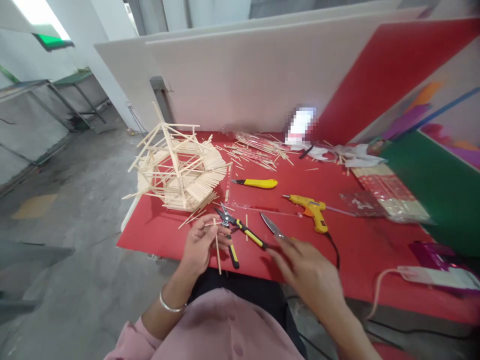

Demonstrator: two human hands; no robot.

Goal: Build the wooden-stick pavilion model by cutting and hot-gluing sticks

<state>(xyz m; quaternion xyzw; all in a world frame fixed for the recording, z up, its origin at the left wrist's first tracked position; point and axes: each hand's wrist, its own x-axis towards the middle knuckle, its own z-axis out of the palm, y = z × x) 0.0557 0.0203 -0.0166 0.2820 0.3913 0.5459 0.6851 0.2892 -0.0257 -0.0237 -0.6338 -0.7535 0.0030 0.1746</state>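
My left hand (198,246) pinches a thin wooden stick (218,252) that hangs down over the front edge of the red table (157,232). Just to its right lie yellow-and-black cutters (240,230), jaws pointing toward a stick-built model house (178,167). My right hand (307,272) is blurred, its fingers spread, with the fingertips at the cutters' right handle. A pointed metal blade (272,225) pokes out from behind that hand; its handle is mostly hidden.
A yellow utility knife (257,183) and a yellow glue gun (311,209) with a black cord lie mid-table. Loose sticks (255,150) are scattered at the back by a white board. Packets (390,195) and a power strip (438,276) sit at the right.
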